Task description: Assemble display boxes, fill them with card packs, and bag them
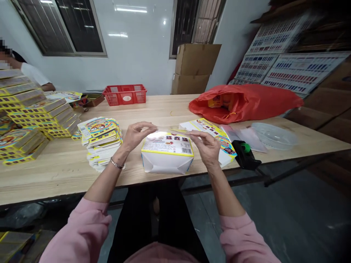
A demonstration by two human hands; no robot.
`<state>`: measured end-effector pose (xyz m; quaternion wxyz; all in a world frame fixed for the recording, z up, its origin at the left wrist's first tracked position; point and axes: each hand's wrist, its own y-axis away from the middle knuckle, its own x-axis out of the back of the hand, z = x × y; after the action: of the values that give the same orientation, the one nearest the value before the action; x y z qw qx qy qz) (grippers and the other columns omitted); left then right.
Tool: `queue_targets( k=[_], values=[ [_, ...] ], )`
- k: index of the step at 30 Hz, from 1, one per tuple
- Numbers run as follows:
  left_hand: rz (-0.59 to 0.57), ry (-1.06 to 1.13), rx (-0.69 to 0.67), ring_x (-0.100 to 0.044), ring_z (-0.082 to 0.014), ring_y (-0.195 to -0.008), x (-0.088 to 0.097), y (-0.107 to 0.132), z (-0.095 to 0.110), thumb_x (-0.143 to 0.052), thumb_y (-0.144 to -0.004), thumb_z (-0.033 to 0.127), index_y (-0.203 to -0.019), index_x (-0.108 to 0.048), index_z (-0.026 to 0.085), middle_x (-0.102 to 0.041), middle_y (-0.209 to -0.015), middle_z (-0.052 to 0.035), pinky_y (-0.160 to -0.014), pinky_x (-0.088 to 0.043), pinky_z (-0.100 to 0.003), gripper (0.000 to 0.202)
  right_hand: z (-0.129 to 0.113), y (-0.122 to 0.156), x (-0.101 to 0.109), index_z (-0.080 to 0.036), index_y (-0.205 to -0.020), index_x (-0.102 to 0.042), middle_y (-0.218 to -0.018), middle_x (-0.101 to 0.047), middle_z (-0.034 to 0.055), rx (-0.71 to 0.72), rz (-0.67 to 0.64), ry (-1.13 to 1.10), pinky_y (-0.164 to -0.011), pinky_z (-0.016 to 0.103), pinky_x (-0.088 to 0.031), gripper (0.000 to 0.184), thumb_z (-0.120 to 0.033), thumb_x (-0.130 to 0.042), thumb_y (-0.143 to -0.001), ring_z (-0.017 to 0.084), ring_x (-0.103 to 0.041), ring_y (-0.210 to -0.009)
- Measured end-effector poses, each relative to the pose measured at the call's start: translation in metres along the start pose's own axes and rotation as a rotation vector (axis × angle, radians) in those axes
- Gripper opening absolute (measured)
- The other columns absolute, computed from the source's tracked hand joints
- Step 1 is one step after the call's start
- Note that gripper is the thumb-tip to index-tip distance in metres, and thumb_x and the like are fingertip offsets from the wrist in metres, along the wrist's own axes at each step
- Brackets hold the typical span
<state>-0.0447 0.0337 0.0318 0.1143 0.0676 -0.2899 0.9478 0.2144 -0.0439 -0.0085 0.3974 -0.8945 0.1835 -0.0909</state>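
A white and yellow printed carton (167, 160) rests at the table's front edge, its folded white end facing me. Above its top, a thin clear strip of tape (170, 129) stretches between my two hands. My left hand (137, 136), with a bracelet at the wrist, pinches one end of the strip. The other end is pinched by my right hand (207, 145), over the carton's right side. To the right sits a black tape dispenser (248, 156) with a green hub. A flat printed carton (227, 146) lies partly behind my right hand.
Left of me is a stack of flat printed cards (100, 144), with piled yellow boxes (46, 113) beyond. A red basket (124, 98), a red sack (263, 102) and a clear plastic tray (274, 137) are on the table. Another person (34, 75) is at far left.
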Motion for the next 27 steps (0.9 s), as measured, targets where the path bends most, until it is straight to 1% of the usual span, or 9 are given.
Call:
queue_targets(
  k=[3, 5, 8, 10, 15, 17, 20, 22, 27],
  values=[
    [-0.038, -0.104, -0.081, -0.067, -0.0272, -0.108, 0.008, 0.008, 0.017, -0.08, -0.076, 0.033, -0.083, -0.08, 0.024, -0.077, -0.091, -0.0041, -0.106, -0.046, -0.044, 0.011, -0.016, 0.0, 0.013, -0.031, -0.092, -0.076, -0.092, -0.077, -0.0004, 0.108, -0.056, 0.062, -0.094, 0.043, -0.053, 0.008, -0.028, -0.072, -0.086, 0.022, -0.069, -0.093],
    [-0.085, -0.165, -0.115, -0.069, -0.0261, -0.102, 0.012, 0.022, 0.022, -0.079, -0.077, 0.033, -0.084, -0.08, 0.026, -0.077, -0.09, -0.0028, -0.112, -0.041, -0.048, 0.01, -0.025, 0.006, 0.021, -0.032, -0.092, -0.076, -0.091, -0.078, -0.0011, 0.199, -0.102, 0.152, -0.09, 0.044, -0.053, 0.009, -0.026, -0.072, -0.087, 0.022, -0.068, -0.089],
    [-0.216, -0.231, -0.132, -0.071, -0.0242, -0.093, 0.017, 0.047, 0.019, -0.076, -0.08, 0.032, -0.087, -0.079, 0.029, -0.078, -0.09, -0.0027, -0.118, -0.032, -0.053, 0.008, -0.031, 0.023, 0.03, -0.034, -0.094, -0.077, -0.093, -0.078, -0.001, 0.277, -0.221, 0.296, -0.082, 0.042, -0.054, 0.012, -0.025, -0.071, -0.087, 0.021, -0.068, -0.084],
    [-0.286, -0.277, -0.152, -0.072, -0.0246, -0.096, 0.018, 0.061, 0.012, -0.073, -0.082, 0.03, -0.093, -0.078, 0.03, -0.078, -0.097, -0.0039, -0.119, -0.028, -0.055, 0.011, -0.03, 0.037, 0.034, -0.034, -0.097, -0.077, -0.095, -0.078, -0.0004, 0.296, -0.298, 0.33, -0.077, 0.04, -0.055, 0.015, -0.025, -0.067, -0.089, 0.021, -0.069, -0.083],
    [-0.24, -0.382, -0.203, -0.072, -0.0232, -0.092, 0.014, 0.075, 0.003, -0.072, -0.085, 0.031, -0.094, -0.076, 0.028, -0.078, -0.097, -0.0049, -0.119, -0.028, -0.055, 0.011, -0.022, 0.053, 0.038, -0.033, -0.102, -0.076, -0.103, -0.077, 0.0007, 0.26, -0.292, 0.307, -0.079, 0.035, -0.058, 0.019, -0.024, -0.063, -0.092, 0.02, -0.072, -0.092],
    [-0.242, -0.471, -0.304, -0.072, -0.0213, -0.088, 0.012, 0.075, 0.003, -0.069, -0.087, 0.028, -0.094, -0.075, 0.027, -0.078, -0.095, -0.0046, -0.117, -0.032, -0.054, 0.009, -0.02, 0.052, 0.04, -0.032, -0.103, -0.075, -0.103, -0.077, 0.0012, 0.26, -0.296, 0.294, -0.08, 0.033, -0.059, 0.019, -0.024, -0.062, -0.093, 0.02, -0.072, -0.094],
    [-0.254, -0.627, -0.522, -0.071, -0.0174, -0.085, 0.011, 0.078, 0.0, -0.061, -0.093, 0.021, -0.098, -0.072, 0.025, -0.077, -0.093, -0.0031, -0.113, -0.037, -0.051, 0.014, -0.017, 0.051, 0.043, -0.029, -0.102, -0.074, -0.098, -0.078, 0.0022, 0.294, -0.382, 0.261, -0.081, 0.034, -0.059, 0.018, -0.024, -0.059, -0.096, 0.019, -0.072, -0.092],
    [-0.267, -0.697, -0.611, -0.069, -0.0156, -0.084, 0.011, 0.081, -0.003, -0.057, -0.095, 0.018, -0.101, -0.07, 0.023, -0.075, -0.091, -0.0025, -0.111, -0.039, -0.05, 0.014, -0.014, 0.054, 0.044, -0.025, -0.1, -0.073, -0.095, -0.077, 0.0037, 0.307, -0.419, 0.237, -0.081, 0.033, -0.059, 0.016, -0.023, -0.058, -0.097, 0.019, -0.072, -0.089],
    [-0.296, -0.82, -0.603, -0.067, -0.0168, -0.09, 0.001, 0.083, -0.007, -0.059, -0.096, 0.024, -0.102, -0.065, 0.019, -0.074, -0.092, -0.0037, -0.111, -0.036, -0.05, 0.009, -0.008, 0.058, 0.038, -0.021, -0.089, -0.07, -0.084, -0.074, 0.0037, 0.163, -0.353, 0.217, -0.072, 0.03, -0.057, 0.015, -0.027, -0.058, -0.097, 0.018, -0.07, -0.079]
  ],
)
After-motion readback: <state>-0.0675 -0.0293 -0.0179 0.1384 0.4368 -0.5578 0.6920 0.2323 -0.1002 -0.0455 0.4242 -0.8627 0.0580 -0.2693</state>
